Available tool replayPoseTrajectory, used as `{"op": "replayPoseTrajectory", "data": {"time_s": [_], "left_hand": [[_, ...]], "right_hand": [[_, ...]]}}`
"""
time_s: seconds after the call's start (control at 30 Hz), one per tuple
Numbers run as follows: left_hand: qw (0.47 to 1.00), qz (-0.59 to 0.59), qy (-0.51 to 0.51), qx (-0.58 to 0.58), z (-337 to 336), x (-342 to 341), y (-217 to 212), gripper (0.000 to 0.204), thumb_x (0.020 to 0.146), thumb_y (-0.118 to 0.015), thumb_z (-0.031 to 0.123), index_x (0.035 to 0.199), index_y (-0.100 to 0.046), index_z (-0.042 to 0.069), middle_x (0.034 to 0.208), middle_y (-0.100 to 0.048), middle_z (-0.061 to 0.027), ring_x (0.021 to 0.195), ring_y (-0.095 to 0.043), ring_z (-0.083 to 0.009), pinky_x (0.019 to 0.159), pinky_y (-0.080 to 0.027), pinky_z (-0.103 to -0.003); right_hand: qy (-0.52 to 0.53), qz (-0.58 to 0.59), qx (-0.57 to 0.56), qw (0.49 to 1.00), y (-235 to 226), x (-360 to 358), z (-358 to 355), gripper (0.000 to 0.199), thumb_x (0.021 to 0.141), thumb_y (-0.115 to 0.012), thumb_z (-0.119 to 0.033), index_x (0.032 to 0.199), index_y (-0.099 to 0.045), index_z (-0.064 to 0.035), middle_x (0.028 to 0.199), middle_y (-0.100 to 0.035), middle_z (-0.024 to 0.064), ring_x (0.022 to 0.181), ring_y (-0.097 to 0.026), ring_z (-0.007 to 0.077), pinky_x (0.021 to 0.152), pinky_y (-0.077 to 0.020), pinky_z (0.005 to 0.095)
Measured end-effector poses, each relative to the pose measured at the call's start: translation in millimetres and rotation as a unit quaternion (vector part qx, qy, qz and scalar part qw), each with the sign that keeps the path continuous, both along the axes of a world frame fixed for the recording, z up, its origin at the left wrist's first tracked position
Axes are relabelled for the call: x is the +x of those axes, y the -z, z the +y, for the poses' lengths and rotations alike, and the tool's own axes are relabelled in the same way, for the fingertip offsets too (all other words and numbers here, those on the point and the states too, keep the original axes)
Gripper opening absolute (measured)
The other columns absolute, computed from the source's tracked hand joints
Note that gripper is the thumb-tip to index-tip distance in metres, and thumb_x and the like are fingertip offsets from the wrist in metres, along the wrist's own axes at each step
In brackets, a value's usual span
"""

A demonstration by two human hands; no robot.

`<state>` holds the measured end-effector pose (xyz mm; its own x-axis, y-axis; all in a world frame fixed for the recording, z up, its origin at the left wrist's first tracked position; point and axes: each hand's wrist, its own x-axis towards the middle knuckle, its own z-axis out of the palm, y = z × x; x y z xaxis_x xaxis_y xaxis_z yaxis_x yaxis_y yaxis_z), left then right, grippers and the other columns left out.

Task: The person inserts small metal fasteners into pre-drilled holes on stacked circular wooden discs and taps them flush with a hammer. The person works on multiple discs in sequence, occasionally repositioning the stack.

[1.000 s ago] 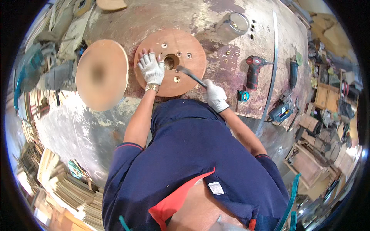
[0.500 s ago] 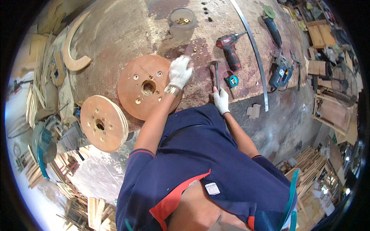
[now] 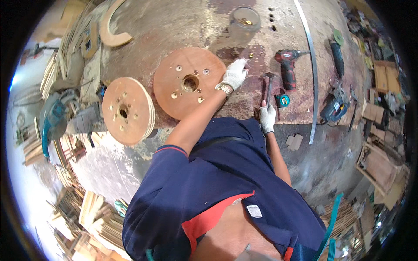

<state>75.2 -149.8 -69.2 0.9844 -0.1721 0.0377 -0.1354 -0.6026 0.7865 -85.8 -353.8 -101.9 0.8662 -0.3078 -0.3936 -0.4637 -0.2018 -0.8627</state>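
Observation:
My left hand [image 3: 235,75], in a white glove, is over the right edge of a round reddish-brown wooden disc [image 3: 174,91]. Its fingers look curled together; whether anything is in them is hidden. The disc has a large centre hole and several smaller holes, some with metal fittings. Just beyond my fingers lie small brass-coloured fittings [image 3: 251,55]. My gloved right hand [image 3: 267,118] is closed round the handle of a hammer [image 3: 269,85], whose head points away from me on the worn workbench.
A thick stack of similar discs [image 3: 122,124] stands at the left. A clear tub [image 3: 244,21] holds brass pieces. To the right are a cordless drill [image 3: 287,71], a teal tape measure [image 3: 282,101], a long metal strip [image 3: 311,69], an angle grinder [image 3: 337,56] and a jigsaw [image 3: 334,106].
The view has shifted, so the bench things appear farther right. My left hand has moved slightly right across the disc's edge. My right hand keeps hold of the hammer.

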Motion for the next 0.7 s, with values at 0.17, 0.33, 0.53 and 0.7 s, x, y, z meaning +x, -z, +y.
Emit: {"op": "replayPoseTrajectory", "data": {"time_s": [0.17, 0.33, 0.53, 0.7], "left_hand": [[0.990, -0.006, -0.121, 0.069, 86, -56, -49, 0.019, 0.088, -0.065, 0.013, 0.102, -0.073, 0.004, 0.101, -0.069, -0.0163, 0.096, -0.066, -0.0348, 0.085, -0.052, -0.043], [0.957, -0.035, -0.286, 0.030, 185, -110, -51, 0.009, 0.082, -0.073, 0.011, 0.084, -0.073, 0.002, 0.085, -0.068, -0.0153, 0.079, -0.068, -0.0317, 0.073, -0.053, -0.040], [0.943, 0.000, -0.291, 0.163, 227, -128, -39, 0.011, 0.085, -0.072, 0.014, 0.084, -0.071, 0.003, 0.084, -0.067, -0.0153, 0.080, -0.067, -0.0341, 0.074, -0.052, -0.042], [0.954, 0.001, -0.247, 0.170, 230, -108, -42, 0.013, 0.085, -0.070, 0.016, 0.085, -0.068, 0.003, 0.086, -0.066, -0.0148, 0.083, -0.066, -0.0366, 0.077, -0.052, -0.045]], "right_hand": [[0.000, 0.037, 0.040, 0.999, 11, 3, -8, 0.042, 0.102, -0.061, -0.041, 0.080, -0.059, -0.0060, 0.065, -0.051, -0.0039, 0.060, -0.042, 0.0074, 0.053, -0.0349, 0.0308], [-0.029, 0.013, -0.012, 0.999, -8, 7, -3, 0.044, 0.102, -0.061, -0.044, 0.077, -0.057, -0.0081, 0.063, -0.046, -0.0059, 0.058, -0.038, 0.0060, 0.052, -0.0303, 0.0296], [-0.031, 0.015, -0.007, 0.999, -5, 7, -7, 0.046, 0.101, -0.062, -0.047, 0.075, -0.056, -0.0091, 0.062, -0.048, -0.0044, 0.057, -0.041, 0.0065, 0.052, -0.0320, 0.0300], [-0.040, 0.028, -0.012, 0.999, -8, 7, -5, 0.047, 0.101, -0.062, -0.048, 0.075, -0.056, -0.0090, 0.062, -0.047, -0.0047, 0.057, -0.040, 0.0065, 0.052, -0.0310, 0.0302]]}}
